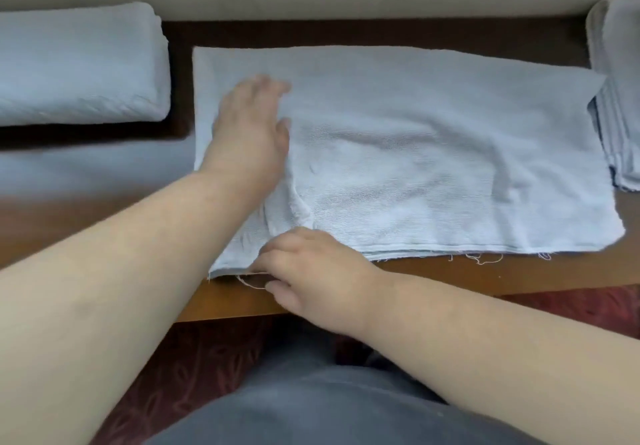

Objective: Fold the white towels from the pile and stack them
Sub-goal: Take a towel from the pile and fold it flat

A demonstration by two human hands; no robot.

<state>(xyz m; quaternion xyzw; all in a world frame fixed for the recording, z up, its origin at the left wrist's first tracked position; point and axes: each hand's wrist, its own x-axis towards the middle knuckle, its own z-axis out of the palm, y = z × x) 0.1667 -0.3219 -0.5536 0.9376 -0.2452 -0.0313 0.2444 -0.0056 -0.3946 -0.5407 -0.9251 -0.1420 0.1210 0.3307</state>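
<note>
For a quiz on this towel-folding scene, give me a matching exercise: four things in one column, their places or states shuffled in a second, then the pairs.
1. spread towel
2. folded towels
3. left hand
4. right hand

A. far left of the table
B. at the towel's near edge
C. flat across the middle
D. palm down on the towel's left part

Pairs: 1-C, 2-A, 3-D, 4-B

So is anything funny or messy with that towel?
Yes. The spread towel is frayed: loose threads hang off its near edge over the table. It is also bunched into a wrinkle between the left hand and right hand.
</note>
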